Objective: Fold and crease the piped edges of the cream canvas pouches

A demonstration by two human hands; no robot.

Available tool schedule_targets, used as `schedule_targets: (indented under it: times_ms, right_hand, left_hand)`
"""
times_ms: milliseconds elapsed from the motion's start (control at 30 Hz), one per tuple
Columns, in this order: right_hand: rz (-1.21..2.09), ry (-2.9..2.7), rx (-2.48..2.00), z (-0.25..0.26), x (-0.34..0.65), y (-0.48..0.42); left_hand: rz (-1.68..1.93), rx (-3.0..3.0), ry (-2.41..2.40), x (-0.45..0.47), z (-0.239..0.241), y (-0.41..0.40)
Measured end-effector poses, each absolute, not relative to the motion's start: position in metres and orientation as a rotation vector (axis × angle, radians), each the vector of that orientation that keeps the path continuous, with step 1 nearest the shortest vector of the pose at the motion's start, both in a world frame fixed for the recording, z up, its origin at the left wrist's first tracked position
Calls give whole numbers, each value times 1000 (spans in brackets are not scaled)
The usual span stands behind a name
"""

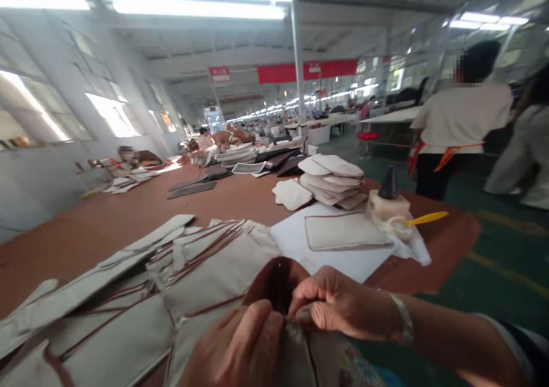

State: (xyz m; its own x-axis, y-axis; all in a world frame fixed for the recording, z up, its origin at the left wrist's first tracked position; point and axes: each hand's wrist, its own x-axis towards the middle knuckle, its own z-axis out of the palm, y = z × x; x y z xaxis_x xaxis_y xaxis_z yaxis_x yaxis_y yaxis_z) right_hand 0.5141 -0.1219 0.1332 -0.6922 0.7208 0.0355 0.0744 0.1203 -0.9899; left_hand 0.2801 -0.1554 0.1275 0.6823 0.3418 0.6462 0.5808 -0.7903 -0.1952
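My left hand (234,347) and my right hand (343,307) meet at the bottom middle, both closed on a brown-lined beige fabric piece (277,284) held up in front of me. The fingertips of both hands pinch its edge close together. Beneath and to the left lie several beige fabric pieces with brown piping (141,307), spread over the brown table (107,221). A bracelet sits on my right wrist.
A flat beige pouch (343,231) lies on white paper, beside a glue pot with a yellow brush (392,207). Stacks of beige pieces (332,178) stand further back. A person in a white shirt (458,118) stands in the aisle at right; others work far off.
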Motion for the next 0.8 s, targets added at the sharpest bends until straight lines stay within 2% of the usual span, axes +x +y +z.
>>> schedule_targets:
  times_ms: [167, 333, 500, 633, 800]
  right_hand:
    - [1627, -1943, -780, 136, 512, -120]
    - [1420, -2140, -844, 141, 515, -116]
    - [1302, -2239, -836, 144, 514, -114]
    - [1292, -2240, -795, 144, 511, -116]
    - [1298, -2196, -771, 143, 507, -117]
  left_hand:
    - [-771, -2470, -773, 297, 133, -156]
    - [-902, -2440, -799, 289, 116, -158]
    - [-1116, -2731, -828, 281, 122, -162]
    - [-1213, -3084, -1401, 285, 148, -164]
    - [-1013, -3387, -2130, 290, 153, -160]
